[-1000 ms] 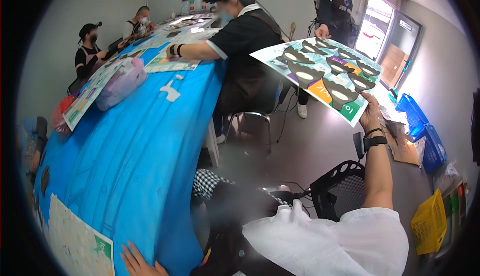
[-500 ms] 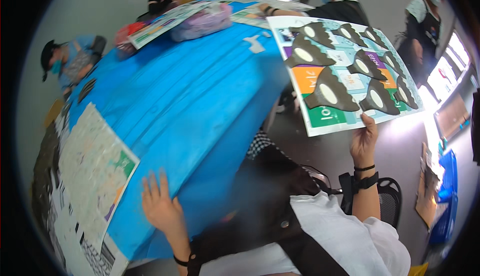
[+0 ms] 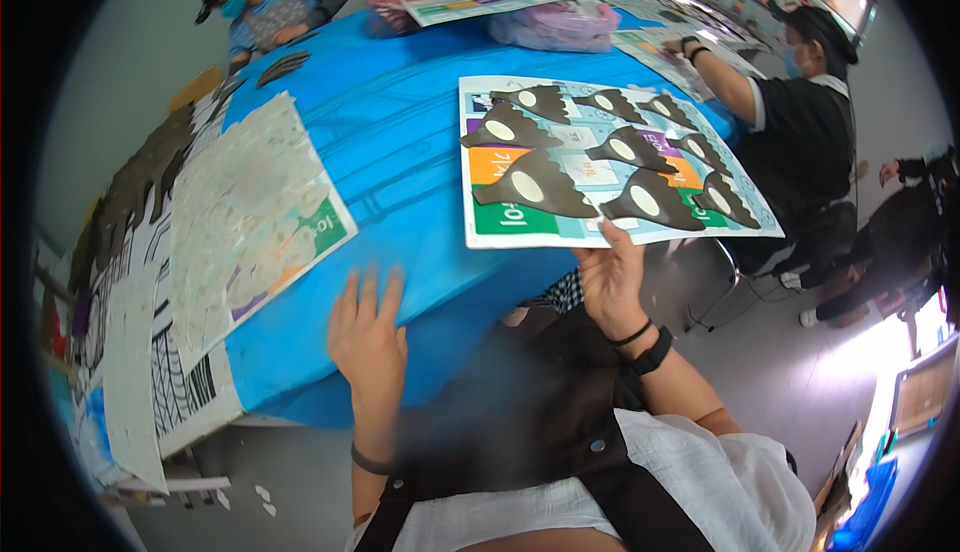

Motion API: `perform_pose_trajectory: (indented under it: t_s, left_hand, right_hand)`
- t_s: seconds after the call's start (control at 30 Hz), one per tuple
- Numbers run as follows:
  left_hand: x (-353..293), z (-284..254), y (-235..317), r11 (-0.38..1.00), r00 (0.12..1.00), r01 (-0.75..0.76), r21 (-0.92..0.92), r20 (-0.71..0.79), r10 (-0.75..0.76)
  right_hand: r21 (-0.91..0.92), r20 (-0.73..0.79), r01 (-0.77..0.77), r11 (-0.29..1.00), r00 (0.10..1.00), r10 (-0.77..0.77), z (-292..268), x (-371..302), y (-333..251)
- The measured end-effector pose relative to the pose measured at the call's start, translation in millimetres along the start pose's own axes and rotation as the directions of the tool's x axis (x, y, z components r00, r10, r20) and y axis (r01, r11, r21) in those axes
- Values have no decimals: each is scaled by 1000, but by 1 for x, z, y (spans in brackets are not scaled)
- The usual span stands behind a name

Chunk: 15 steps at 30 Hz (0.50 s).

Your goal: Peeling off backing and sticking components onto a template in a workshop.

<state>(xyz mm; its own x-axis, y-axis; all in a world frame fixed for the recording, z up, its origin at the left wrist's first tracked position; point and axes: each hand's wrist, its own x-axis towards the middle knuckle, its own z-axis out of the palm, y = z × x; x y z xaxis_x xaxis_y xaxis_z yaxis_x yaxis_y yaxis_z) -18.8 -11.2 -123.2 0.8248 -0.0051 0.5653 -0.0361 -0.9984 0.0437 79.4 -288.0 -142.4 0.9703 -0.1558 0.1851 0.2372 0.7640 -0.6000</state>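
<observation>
Blue bench [image 3: 415,177]: sheet [image 3: 588,170] bearing dark cut-outs [image 3: 672,210], now swung over; right hand [image 3: 612,282], fingers clamped on sheet; left hand [image 3: 369,340], fingers apart.

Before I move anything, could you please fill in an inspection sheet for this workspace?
Surface: wrinkled blue cover.
Job's things: patterned sheet bearing dark scalloped pieces; mottled sheet lying at left.
Clutter: purple bag, red bag; white scraps on the floor.
Hands: right hand grips the patterned sheet's near edge; left hand open over the cover, contact unclear.
Cables: nothing clearly seen.
Surroundings: person in blue sleeves at upper left; person in black at right.
</observation>
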Motion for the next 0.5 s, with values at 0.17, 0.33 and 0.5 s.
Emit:
perform_pose_trajectory:
  t_s: [0.17, 0.33, 0.5]
  left_hand:
    - [1, -1, 1, 1000, 1000, 4, 0, 7, -4]
    - [0, 6, -4, 999, 999, -29, 20, -32, 29]
    - [-2, 15, 0, 999, 998, -47, 23, -43, 48]
  right_hand:
    - [-77, 167, -316, 946, 931, 324, 50, 18, 45]
    - [-710, 512, -286, 643, 418, 751, 91, -1, -2]
    - [-752, 650, 303, 585, 486, 584, 57, -13, -57]
